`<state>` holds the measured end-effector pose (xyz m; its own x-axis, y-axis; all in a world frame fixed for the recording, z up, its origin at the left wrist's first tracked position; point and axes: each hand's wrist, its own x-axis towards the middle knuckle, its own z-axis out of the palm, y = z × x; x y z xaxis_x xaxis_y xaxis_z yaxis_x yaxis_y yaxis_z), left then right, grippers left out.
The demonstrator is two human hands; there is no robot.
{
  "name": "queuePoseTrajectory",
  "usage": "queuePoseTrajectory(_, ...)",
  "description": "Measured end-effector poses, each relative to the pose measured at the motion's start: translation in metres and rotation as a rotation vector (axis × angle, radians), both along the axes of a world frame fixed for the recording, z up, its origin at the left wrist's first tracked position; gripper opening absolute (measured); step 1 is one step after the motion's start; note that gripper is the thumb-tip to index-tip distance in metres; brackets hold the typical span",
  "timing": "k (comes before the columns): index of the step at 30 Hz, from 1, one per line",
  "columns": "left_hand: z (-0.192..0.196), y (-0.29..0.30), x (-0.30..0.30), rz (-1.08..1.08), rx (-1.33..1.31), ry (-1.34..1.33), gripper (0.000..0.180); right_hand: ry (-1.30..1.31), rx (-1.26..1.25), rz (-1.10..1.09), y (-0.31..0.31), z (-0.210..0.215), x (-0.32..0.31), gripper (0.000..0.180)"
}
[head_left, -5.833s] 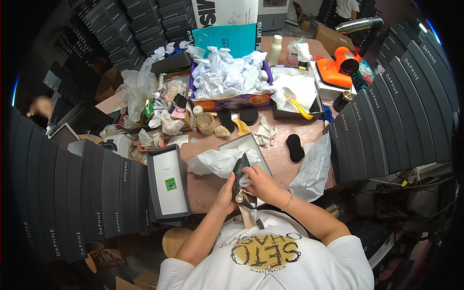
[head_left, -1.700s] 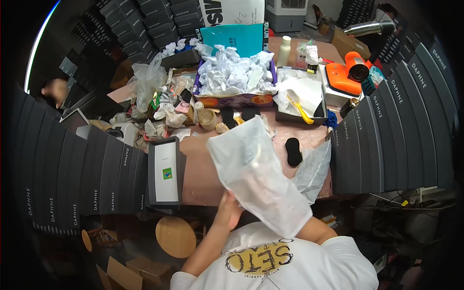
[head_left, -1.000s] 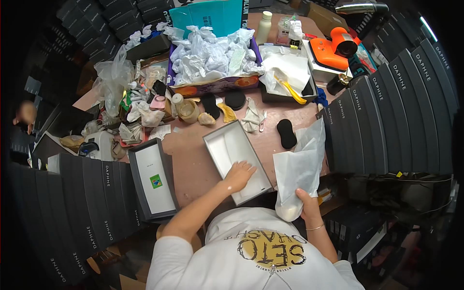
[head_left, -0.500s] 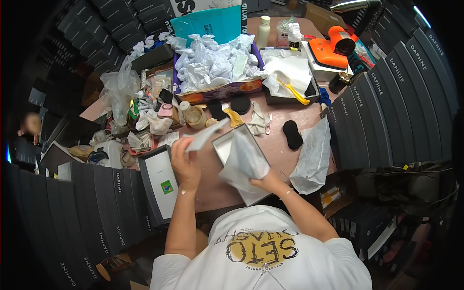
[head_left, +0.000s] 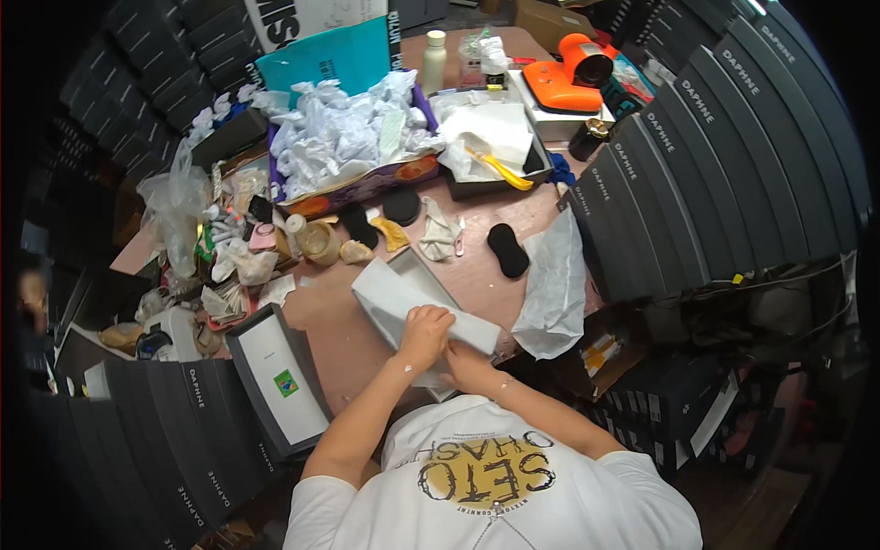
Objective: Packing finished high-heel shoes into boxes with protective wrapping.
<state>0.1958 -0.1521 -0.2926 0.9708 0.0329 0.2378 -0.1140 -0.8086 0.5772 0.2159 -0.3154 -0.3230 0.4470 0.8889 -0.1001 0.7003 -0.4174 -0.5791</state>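
Observation:
A grey shoebox [head_left: 425,272] with a pale inside lies slanted on the table in front of me. Across its opening rests a thin white sheet [head_left: 390,291], with one corner sticking out over the left side. My left hand [head_left: 425,337] is curled closed on the near edge of this sheet. Right beside it, my right hand [head_left: 469,368] is closed at the near part of the box, its fingertips partly covered by the sheet and the left hand. What lies beneath the sheet is mostly hidden. Left of the box stands a grey lid [head_left: 291,412] with a white inside and a small green sticker.
A purple carton [head_left: 367,186] heaped with crumpled white paper stands at the back. Black oval pads, including one pad [head_left: 507,250], lie on the table near a sheet of tissue paper [head_left: 552,293]. Grey shoeboxes [head_left: 706,174] are stacked on the right, more on the left.
My left hand has brought the raised white sheet down over the shoebox. It now sits beside my right hand; the tissue-wrapped bundle is covered. The whole view has shifted left.

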Motion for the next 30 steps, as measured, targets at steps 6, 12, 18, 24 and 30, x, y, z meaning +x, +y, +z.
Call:
queuePoseTrajectory(6,-0.029,0.008,-0.013,-0.161,0.392,0.688,0.019,0.315,-0.12,-0.182,-0.062,0.101,0.039,0.057)
queuePoseTrajectory(12,-0.036,0.025,-0.004,-0.265,-0.023,0.779,0.037,-0.275,-0.072,-0.54,-0.142,0.1,0.086,0.068)
queuePoseTrajectory(18,-0.003,-0.01,0.002,-0.117,0.291,0.817,0.044,-0.321,0.081,-0.381,-0.148,0.069,0.138,0.052)
queuePoseTrajectory(24,0.051,-0.045,-0.011,0.337,-0.31,0.169,0.032,-0.203,0.197,-0.455,-0.158,0.11,0.179,0.036)
queuePoseTrajectory(30,0.024,-0.096,0.028,0.406,-1.357,0.43,0.054,-0.156,0.607,-0.479,-0.135,0.17,0.207,0.029)
